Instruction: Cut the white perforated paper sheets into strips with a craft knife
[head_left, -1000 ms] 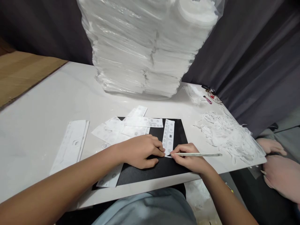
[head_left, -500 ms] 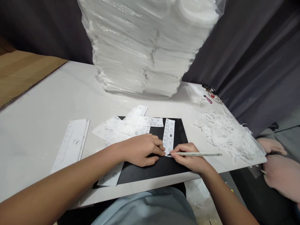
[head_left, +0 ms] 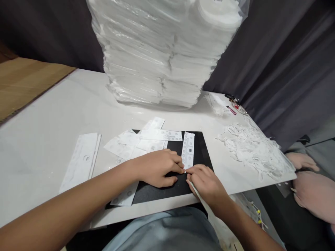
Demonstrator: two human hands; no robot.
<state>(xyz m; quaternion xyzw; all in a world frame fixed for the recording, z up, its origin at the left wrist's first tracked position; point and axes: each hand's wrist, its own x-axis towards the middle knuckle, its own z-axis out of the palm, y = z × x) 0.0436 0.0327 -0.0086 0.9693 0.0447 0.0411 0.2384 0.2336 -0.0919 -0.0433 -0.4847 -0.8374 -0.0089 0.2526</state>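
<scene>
A narrow white strip [head_left: 187,153] printed with grey circles and a dark square lies on a black mat [head_left: 157,191], its near end between my hands. My left hand [head_left: 158,167] is palm down with bent fingers; the fingertips press the strip's near left corner, the thumb apart on the mat. With fingers closed, my right hand [head_left: 206,183] brings its index fingertip to that same end. A slim pale pen-like tool [head_left: 195,190] is tucked in it, pointing back toward my lap; its tip is hidden. More printed strips [head_left: 146,141] overlap loosely beyond my left hand.
A stack of white strips [head_left: 81,158] lies left. Behind the mat stands a tall plastic-wrapped white bundle [head_left: 159,59]. On the right are a heap of thin white scraps [head_left: 256,150] and a small pink item [head_left: 231,110]. Another person's hands [head_left: 312,191] are at the right edge.
My right hand has turned, swinging the pen-like tool from pointing right to pointing back toward my lap. Its fingertip has moved onto the strip's near end. My left hand stays put.
</scene>
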